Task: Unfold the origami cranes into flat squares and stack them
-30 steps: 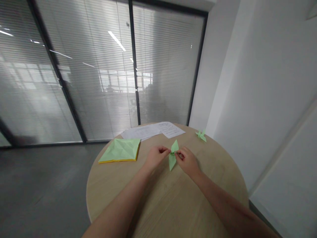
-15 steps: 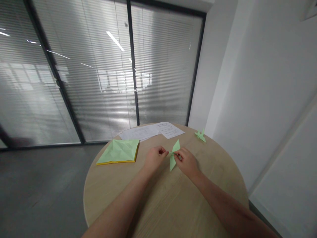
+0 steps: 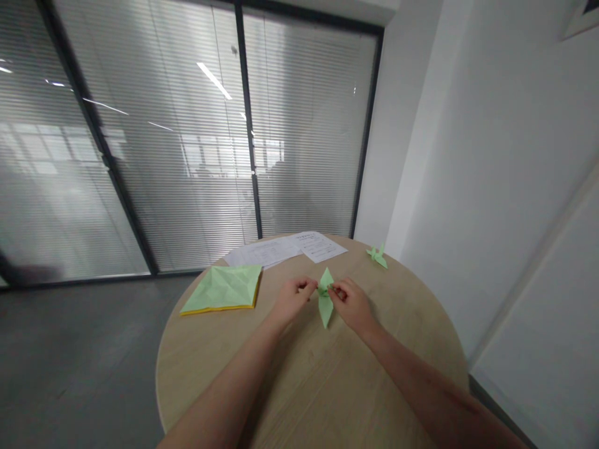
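Between my two hands is a light green origami crane [image 3: 325, 305], its two wings pointing away from me and toward me. My left hand [image 3: 294, 298] pinches its left end between thumb and fingers. On the other side, my right hand [image 3: 349, 300] grips the right end in a pinch. The fingers cover both ends of the folded paper. A second green paper crane [image 3: 377, 255] stands near the table's far right edge, apart from my hands.
A stack of square paper [image 3: 222, 288], green on top with a yellow edge below, lies on the round wooden table [image 3: 299, 386] at left. White printed sheets [image 3: 321, 247] lie at the far edge. Behind are a blind-covered glass partition [image 3: 309, 125] and a white wall [image 3: 510, 156].
The held crane has turned slightly, its far wing swinging left and its near wing now pointing more straight toward me. Both hands keep their pinch. The view has shifted a little.
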Motion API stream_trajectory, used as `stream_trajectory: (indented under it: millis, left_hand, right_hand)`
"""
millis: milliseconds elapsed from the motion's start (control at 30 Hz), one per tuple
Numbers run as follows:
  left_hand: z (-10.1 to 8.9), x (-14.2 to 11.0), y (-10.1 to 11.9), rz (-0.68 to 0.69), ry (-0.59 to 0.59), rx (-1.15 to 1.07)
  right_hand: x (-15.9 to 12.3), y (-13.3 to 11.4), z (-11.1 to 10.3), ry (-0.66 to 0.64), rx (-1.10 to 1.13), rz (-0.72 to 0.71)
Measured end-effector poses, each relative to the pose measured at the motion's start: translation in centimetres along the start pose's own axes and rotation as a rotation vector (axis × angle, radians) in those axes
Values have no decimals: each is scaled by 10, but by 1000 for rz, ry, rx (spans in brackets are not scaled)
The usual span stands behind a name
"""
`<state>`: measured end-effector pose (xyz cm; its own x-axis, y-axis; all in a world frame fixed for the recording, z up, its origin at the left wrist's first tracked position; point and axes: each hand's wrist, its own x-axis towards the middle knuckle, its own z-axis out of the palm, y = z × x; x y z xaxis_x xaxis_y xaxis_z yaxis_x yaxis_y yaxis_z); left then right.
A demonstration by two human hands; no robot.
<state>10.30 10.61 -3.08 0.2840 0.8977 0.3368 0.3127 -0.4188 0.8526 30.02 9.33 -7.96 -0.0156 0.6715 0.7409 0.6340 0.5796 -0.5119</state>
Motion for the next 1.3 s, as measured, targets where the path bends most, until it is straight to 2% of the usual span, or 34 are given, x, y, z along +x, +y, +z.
stream_trajectory:
  millis: [133,400,533,767,1100,1300]
  left_hand:
    - [-1,-3,2,74,-1,48]
    - [0,-3,4,75,57,51]
    - [-1,-1,5,48,86,21]
    - [-4,0,6,31,-15,45]
    - [-6,3,1,77,90,28]
    - [0,1,-4,84,88,95]
  right_hand:
    - [1,4,-1,7,28,30]
    - [1,-4,-3,-111,133,2]
    - [1,-2,-2,-125,136,-9]
    - [2,1,-3,-111,156,19]
    - [-1,10,2,-60,234,76]
    - [-1,8,3,-31,276,114]
